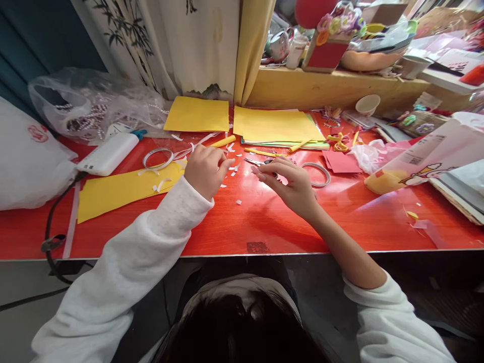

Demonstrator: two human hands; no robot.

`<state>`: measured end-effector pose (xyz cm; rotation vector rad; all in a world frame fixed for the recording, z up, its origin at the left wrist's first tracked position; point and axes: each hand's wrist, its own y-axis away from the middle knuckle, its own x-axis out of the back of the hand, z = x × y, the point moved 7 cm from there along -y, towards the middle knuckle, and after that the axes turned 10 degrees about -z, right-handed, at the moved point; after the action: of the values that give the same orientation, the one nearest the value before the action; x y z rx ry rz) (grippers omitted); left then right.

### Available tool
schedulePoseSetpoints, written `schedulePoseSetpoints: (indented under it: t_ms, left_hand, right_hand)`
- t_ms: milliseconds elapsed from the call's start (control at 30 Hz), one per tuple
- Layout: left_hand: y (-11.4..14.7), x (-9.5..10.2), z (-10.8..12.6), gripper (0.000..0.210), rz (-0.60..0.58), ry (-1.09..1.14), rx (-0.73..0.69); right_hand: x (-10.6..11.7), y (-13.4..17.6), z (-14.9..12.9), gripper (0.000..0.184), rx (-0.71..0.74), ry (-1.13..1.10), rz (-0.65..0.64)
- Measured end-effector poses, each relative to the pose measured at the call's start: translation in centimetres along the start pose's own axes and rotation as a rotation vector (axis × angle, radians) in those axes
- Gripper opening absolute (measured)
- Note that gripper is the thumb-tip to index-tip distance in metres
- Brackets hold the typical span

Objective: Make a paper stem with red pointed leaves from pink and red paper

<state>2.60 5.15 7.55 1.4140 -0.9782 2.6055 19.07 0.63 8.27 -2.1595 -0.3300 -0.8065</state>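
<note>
My left hand [206, 171] is closed, fingers curled down over the table among small white paper scraps [233, 169]. Thin white strips [206, 137] run just behind its knuckles; whether it grips one is hidden. To the right, my right hand [289, 184] is raised with thumb and fingers pressed together; anything in the pinch is too small to name. A pair of scissors [254, 162] shows beside these fingers, blades pointing left and handles partly covered. Rolls of white tape lie near each hand, one on the left [158, 158] and one on the right [325, 175]. Beyond the hands is a rolled yellow paper tube [224, 141].
Yellow paper sheets lie at the back [274, 123] and left [113, 194] of the red table [227, 232]. A white power strip [109, 154] and plastic bags [34, 161] stand left. Red paper [341, 162], yellow scissors [338, 142] and a paper cup [367, 105] are right.
</note>
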Motion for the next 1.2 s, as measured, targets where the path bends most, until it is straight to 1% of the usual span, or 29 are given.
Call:
schedulePoseSetpoints:
  t_ms: [33, 100, 133, 200, 267, 300, 367, 400, 500, 567, 600, 667, 733, 767, 800, 833, 900, 933, 967, 1000, 1067, 1133, 1200]
  left_hand:
    - [0.0, -0.2, 0.0, 0.003, -0.008, -0.024, -0.012]
    - [0.2, -0.8, 0.5, 0.020, -0.074, 0.051, -0.061]
    - [0.3, -1.2, 0.9, 0.025, -0.129, 0.145, -0.098]
    - [0.6, -2.0, 2.3, 0.026, -0.266, 0.404, -0.199]
    - [1.1, -2.4, 3.7, 0.029, -0.343, 0.637, -0.295]
    - [1.2, -2.5, 4.2, 0.028, -0.359, 0.719, -0.319]
    - [1.5, -2.6, 4.6, 0.023, -0.345, 0.809, -0.334]
    - [1.5, -2.5, 4.7, 0.020, -0.327, 0.831, -0.335]
    - [1.5, -2.2, 4.7, 0.014, -0.280, 0.872, -0.340]
    - [1.4, -2.0, 4.4, 0.013, -0.254, 0.915, -0.305]
    - [1.3, -1.9, 4.1, 0.014, -0.231, 0.938, -0.273]
    - [1.0, -1.3, 3.3, 0.015, -0.125, 0.975, -0.216]
    - [1.0, -0.1, 2.5, 0.013, 0.041, 0.979, -0.203]
    - [1.0, 0.4, 2.2, 0.012, 0.115, 0.969, -0.212]
    - [1.1, 0.8, 2.0, 0.011, 0.162, 0.954, -0.224]
    - [1.1, 1.0, 2.0, 0.011, 0.177, 0.933, -0.234]
    - [1.0, 0.9, 2.0, 0.012, 0.129, 0.896, -0.248]
    - [1.0, 0.7, 2.2, 0.012, 0.094, 0.886, -0.260]
    - [1.0, 0.4, 2.3, 0.013, 0.063, 0.886, -0.277]
    - [1.0, 0.2, 2.4, 0.013, 0.040, 0.896, -0.296]
    - [1.1, -0.4, 2.6, 0.013, 0.002, 0.923, -0.308]
    - [1.1, -1.0, 2.6, 0.014, -0.031, 0.950, -0.275]
    - [1.0, -1.7, 2.5, 0.015, -0.075, 1.003, -0.221]
  right_hand:
    - [0.0, 0.0, -0.1, 0.008, 0.021, 0.025, 0.005]
    - [0.1, 0.1, -0.4, 0.008, 0.078, 0.084, 0.032]
    - [0.2, 0.2, -0.6, 0.009, 0.110, 0.117, 0.052]
    - [0.3, 0.4, -1.0, 0.012, 0.164, 0.181, 0.096]
    - [0.5, 0.6, -1.4, 0.015, 0.194, 0.228, 0.141]
    - [0.5, 0.7, -1.5, 0.016, 0.199, 0.242, 0.163]
    - [0.6, 0.8, -1.6, 0.018, 0.192, 0.251, 0.188]
    - [0.5, 0.8, -1.5, 0.020, 0.181, 0.244, 0.180]
    - [0.0, 0.7, -1.2, 0.025, 0.142, 0.180, 0.092]
    - [-0.3, 0.7, -1.1, 0.031, 0.128, 0.107, 0.047]
    - [-0.1, 0.7, -1.0, 0.035, 0.118, 0.063, 0.051]
    - [0.7, 1.0, -0.8, 0.037, 0.085, -0.013, 0.138]
    - [1.9, 1.4, -0.6, 0.027, 0.050, -0.063, 0.268]
    - [2.1, 1.5, -0.5, 0.022, 0.040, -0.092, 0.293]
    - [1.9, 1.4, -0.3, 0.022, 0.028, -0.144, 0.256]
    - [1.2, 1.1, 0.0, 0.026, 0.002, -0.231, 0.157]
    - [-1.5, 0.7, 0.6, 0.028, -0.086, -0.488, -0.135]
    - [-2.8, 0.8, 0.9, 0.028, -0.147, -0.631, -0.244]
    - [-3.8, 0.8, 1.1, 0.030, -0.191, -0.759, -0.296]
    - [-4.3, 0.8, 1.3, 0.032, -0.214, -0.863, -0.282]
    - [-4.7, 0.8, 2.0, 0.031, -0.271, -0.985, -0.180]
    - [-4.5, 0.9, 2.6, 0.026, -0.306, -1.041, -0.048]
    - [-4.1, 0.9, 2.8, 0.018, -0.308, -1.076, 0.043]
